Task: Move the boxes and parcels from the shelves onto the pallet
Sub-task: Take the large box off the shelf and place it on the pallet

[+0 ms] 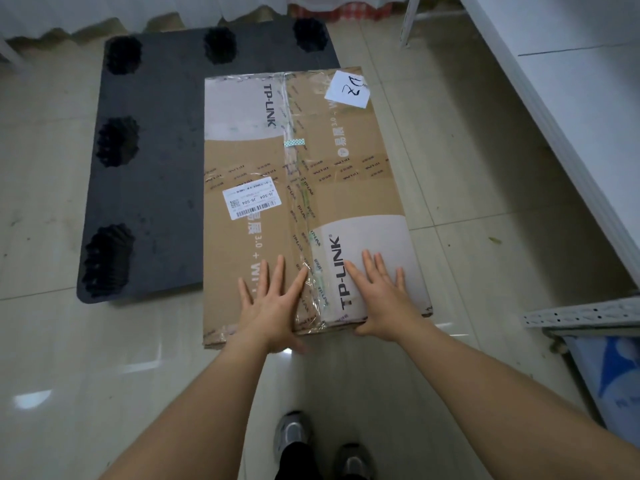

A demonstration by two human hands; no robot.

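Both palms are laid flat, fingers spread wide, on the near end of the cardboard box; nothing is clasped. The left hand is pressed beside the taped centre seam, thumb hanging past the near edge. The right hand is set on the white TP-LINK panel, thumb hooked at the near edge. The box is seen lying flat along the right edge of the dark pallet, its near end overhanging the pallet's near edge above the tiled floor. A barcode label and a handwritten white note are stuck on top. White shelving is noted at right.
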